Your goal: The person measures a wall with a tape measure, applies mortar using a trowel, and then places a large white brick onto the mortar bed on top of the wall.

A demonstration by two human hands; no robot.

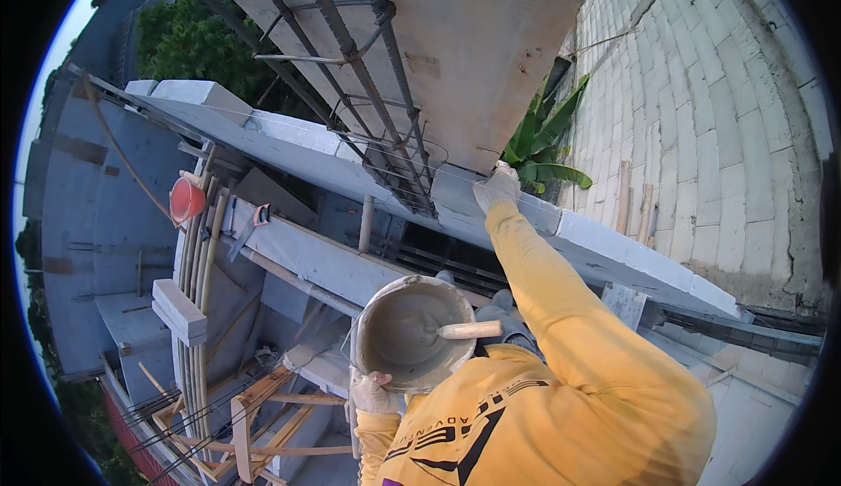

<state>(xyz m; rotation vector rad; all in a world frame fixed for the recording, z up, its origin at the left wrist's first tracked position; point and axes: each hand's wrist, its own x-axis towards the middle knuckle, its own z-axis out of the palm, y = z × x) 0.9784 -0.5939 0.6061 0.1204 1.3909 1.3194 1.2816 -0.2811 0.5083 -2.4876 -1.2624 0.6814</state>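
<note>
My left hand (374, 393), in a pale glove, grips the rim of a bucket (359, 333) at my chest. Grey wet mortar (403, 333) coats its inside, and a trowel with a wooden handle (470, 330) rests in it, blade hidden in the mortar. My right arm reaches forward over the wall. The gloved right hand (498, 188) is at the wall's top, touching close to the lower corner of a large upright board (477, 56); its fingers are mostly hidden. Beside it lies a grey-smeared block (460, 195) of the pale block wall (622, 254).
Upright steel bars with ties (350, 52) rise from the wall left of the board. A string runs along the wall top. Beyond stand a block wall (718, 118) and a green plant (547, 135). An orange bucket (187, 198), bamboo poles (197, 276) and timber framing (250, 425) lie left.
</note>
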